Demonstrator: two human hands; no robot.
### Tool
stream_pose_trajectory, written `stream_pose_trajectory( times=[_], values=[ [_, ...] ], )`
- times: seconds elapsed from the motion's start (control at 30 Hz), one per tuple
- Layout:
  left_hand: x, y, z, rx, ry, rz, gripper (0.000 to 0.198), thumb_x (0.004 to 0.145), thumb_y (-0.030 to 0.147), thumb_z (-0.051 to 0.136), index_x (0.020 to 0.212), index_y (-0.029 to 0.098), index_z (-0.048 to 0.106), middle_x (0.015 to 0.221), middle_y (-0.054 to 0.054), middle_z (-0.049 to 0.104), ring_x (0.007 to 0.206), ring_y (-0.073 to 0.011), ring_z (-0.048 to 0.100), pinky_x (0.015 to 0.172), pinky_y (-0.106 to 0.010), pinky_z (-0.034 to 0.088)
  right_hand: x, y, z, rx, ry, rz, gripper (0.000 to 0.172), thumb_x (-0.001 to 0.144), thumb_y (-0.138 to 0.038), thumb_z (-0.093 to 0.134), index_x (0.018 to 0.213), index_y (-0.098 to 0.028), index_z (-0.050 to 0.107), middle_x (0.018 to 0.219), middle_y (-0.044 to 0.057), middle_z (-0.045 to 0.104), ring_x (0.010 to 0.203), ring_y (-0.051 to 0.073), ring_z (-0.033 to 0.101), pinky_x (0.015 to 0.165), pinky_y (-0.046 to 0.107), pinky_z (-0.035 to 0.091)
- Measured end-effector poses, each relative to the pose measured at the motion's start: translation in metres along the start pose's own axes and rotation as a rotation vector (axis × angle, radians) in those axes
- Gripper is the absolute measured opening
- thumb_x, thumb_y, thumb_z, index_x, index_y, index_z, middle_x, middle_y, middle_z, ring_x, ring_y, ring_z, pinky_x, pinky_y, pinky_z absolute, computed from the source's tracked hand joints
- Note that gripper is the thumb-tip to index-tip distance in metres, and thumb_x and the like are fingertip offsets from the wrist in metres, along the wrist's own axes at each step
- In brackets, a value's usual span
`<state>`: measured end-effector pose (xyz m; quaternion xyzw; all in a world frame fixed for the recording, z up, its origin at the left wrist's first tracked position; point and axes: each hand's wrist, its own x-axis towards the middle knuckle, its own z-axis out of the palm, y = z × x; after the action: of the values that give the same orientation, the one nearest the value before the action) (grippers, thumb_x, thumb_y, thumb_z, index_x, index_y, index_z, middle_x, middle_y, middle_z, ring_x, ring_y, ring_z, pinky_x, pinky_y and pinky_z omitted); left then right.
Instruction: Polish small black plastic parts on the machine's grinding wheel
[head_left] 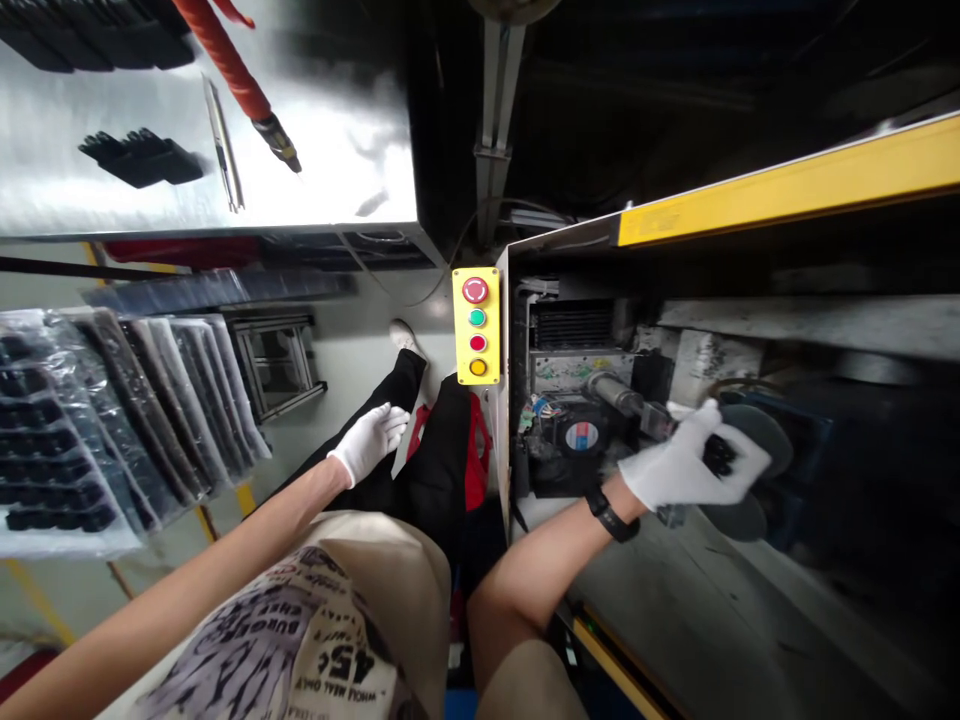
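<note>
Black moulded part [720, 457], one, small, outline blurred: is sitting inside the ring of thumb and fingers of the gloved right hand [679, 472], which are apparently clamping it. Handling: probably light and stiff, perhaps slippery against glove fabric; best hold likely on the solid body, sparing any fine projections.

Beside the hand: two grey discs [772, 440], one partly hidden behind the fingers, the other showing lower; whether the part is touching either, cannot tell. Wrist: is wearing a black wristband [611, 512]. Around: open machine cabinet [503, 430], housing a labelled cooling fan [581, 436]; yellow control box [476, 328], carrying four buttons.

Left hand [373, 440], gloved: is hanging over the lap, fingers lying nearly together, gripping nothing visible. Farther left: plastic-wrapped trays [60, 430] are standing in a row. Metal bench [345, 90]: is bearing a toothed black piece [142, 157], a silver pen-like tool [223, 145] and an orange-red hose [232, 65].
</note>
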<state>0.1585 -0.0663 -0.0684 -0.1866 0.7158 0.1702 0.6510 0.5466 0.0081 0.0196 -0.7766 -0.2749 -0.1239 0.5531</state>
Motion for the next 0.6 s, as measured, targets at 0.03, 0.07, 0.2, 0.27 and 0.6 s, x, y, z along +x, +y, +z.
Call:
stream_pose_trajectory(
  times=[0.03,0.07,0.2,0.27,0.6],
  values=[
    [0.002,-0.001,-0.002,0.002,0.001,-0.002,0.045,0.123,0.038,0.046,0.095,0.015,0.074,0.093,-0.001,0.083,0.079,-0.0058,0.072,0.076,-0.022,0.056,0.000,0.000,-0.001,0.000,-0.019,0.006,0.020,0.089,-0.025,0.080,0.080,-0.026,0.062,0.067,-0.003,0.067,0.058,0.025,0.073,0.073,0.050,0.067],
    [0.004,-0.002,-0.004,0.010,0.002,-0.001,0.046,0.122,0.039,0.045,0.096,0.015,0.074,0.092,0.000,0.083,0.080,-0.0051,0.072,0.078,-0.023,0.056,0.000,0.000,-0.002,-0.012,-0.023,0.002,0.020,0.089,-0.026,0.080,0.080,-0.027,0.062,0.066,-0.003,0.067,0.057,0.025,0.072,0.075,0.051,0.067],
    [0.011,-0.004,-0.012,0.082,0.000,0.034,0.046,0.123,0.040,0.044,0.100,0.013,0.073,0.097,-0.001,0.084,0.088,-0.0057,0.073,0.085,-0.025,0.058,0.002,-0.002,-0.003,-0.041,-0.041,-0.007,0.020,0.091,-0.027,0.077,0.081,-0.028,0.059,0.068,-0.003,0.068,0.061,0.023,0.072,0.083,0.053,0.069],
    [0.014,-0.004,-0.013,0.114,-0.002,0.038,0.045,0.124,0.039,0.045,0.101,0.012,0.072,0.101,-0.003,0.084,0.095,-0.0083,0.074,0.090,-0.026,0.059,0.002,-0.005,-0.004,-0.045,-0.056,0.008,0.021,0.094,-0.028,0.074,0.083,-0.029,0.056,0.070,-0.003,0.067,0.063,0.022,0.073,0.084,0.051,0.070],
    [-0.023,0.001,0.005,0.101,-0.089,0.068,0.045,0.121,0.039,0.048,0.090,0.020,0.074,0.089,-0.004,0.081,0.082,-0.0108,0.070,0.085,-0.029,0.057,0.004,0.004,-0.012,-0.023,0.002,0.025,0.022,0.083,-0.040,0.083,0.081,-0.025,0.067,0.081,0.005,0.073,0.073,0.027,0.076,0.081,0.058,0.070]
  ],
)
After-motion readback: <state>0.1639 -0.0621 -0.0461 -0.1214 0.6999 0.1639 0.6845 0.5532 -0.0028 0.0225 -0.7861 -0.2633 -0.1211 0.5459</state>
